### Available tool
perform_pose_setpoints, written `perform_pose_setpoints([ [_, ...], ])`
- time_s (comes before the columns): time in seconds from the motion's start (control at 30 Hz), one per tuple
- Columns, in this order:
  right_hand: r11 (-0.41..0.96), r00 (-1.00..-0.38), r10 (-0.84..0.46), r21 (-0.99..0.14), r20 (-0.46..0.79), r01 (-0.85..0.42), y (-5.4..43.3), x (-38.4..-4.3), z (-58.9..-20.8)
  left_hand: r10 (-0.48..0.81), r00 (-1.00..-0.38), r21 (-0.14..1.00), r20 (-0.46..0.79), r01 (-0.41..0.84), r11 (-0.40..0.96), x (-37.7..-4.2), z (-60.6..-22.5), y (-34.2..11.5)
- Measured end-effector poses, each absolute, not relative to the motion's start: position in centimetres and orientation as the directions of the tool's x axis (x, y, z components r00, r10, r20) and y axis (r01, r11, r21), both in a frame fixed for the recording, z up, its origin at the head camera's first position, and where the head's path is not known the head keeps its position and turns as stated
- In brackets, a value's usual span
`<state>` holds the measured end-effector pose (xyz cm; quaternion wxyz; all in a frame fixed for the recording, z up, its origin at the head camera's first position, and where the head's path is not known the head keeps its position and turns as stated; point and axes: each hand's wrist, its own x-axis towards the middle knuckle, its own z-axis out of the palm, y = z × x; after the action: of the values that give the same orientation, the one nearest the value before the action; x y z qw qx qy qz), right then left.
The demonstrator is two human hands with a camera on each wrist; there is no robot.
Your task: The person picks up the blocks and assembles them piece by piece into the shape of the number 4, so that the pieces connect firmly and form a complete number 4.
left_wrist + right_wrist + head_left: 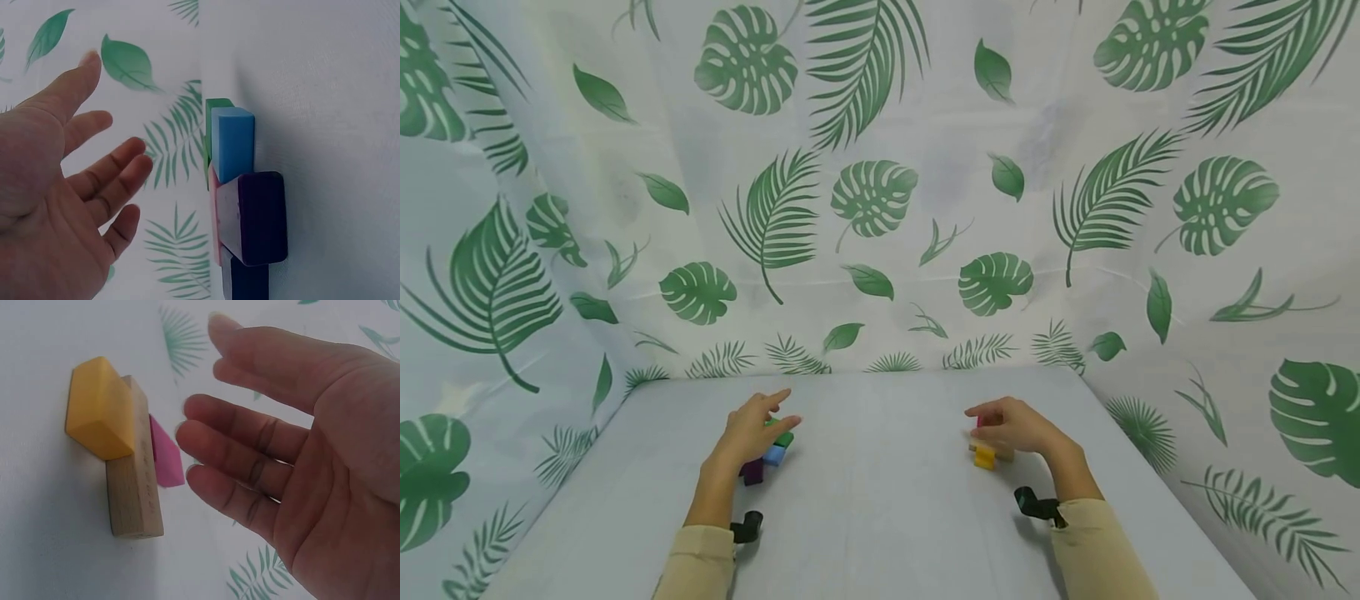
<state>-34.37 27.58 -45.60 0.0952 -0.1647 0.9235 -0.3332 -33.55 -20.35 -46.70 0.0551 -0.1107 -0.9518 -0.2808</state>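
Note:
My left hand (751, 432) is held over a cluster of coloured blocks on the left, its fingers loosely spread and apart from them. In the left wrist view the cluster has a green block (219, 103), a light blue block (234, 144), a dark purple block (262, 219), a dark navy block (247, 278) and a thin pink edge of another. On the right, my right hand (1018, 427) hovers with relaxed fingers, holding nothing. Near it in the right wrist view lie a yellow block (100, 409), a plain wooden block (134, 500) with faint printing and a magenta block (165, 456).
A white table (880, 500) stretches between the two groups of blocks. Behind and beside it hangs a white curtain (917, 242) printed with green leaves. Each wrist wears a small black camera, such as the one on the right (1033, 504).

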Motion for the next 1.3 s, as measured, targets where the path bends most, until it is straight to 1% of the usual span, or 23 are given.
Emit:
perform_pose_setpoints([
  [0.13,0.731,-0.929,-0.357,-0.649,-0.099,-0.211,27.6,-34.2,-45.6,0.172,-0.975,0.5,0.138,0.219,0.838,-33.5,-46.8,-20.4],
  [0.23,0.74,-0.939,-0.324,-0.65,-0.115,-0.176,27.5,-34.1,-45.6,0.161,-0.981,0.483,0.104,0.192,0.854,-33.5,-46.9,-20.4],
  [0.43,0.752,-0.941,-0.312,-0.639,-0.133,-0.159,27.7,-34.0,-45.8,0.153,-0.987,0.503,0.055,0.16,0.85,-33.5,-46.9,-20.3],
  [0.67,0.743,-0.938,-0.273,-0.666,-0.212,-0.066,27.7,-34.0,-46.0,0.128,-0.992,0.505,0.015,0.118,0.855,-33.5,-47.3,-20.5],
  [0.83,0.747,-0.931,-0.289,-0.661,-0.224,-0.073,27.8,-33.9,-46.0,0.11,-0.994,0.485,0.017,0.105,0.868,-33.6,-47.5,-20.6],
  [1.3,0.765,-0.934,-0.289,-0.637,-0.208,-0.095,27.6,-33.5,-46.1,0.066,-0.998,0.505,0.01,0.062,0.861,-33.4,-48.1,-20.5],
])
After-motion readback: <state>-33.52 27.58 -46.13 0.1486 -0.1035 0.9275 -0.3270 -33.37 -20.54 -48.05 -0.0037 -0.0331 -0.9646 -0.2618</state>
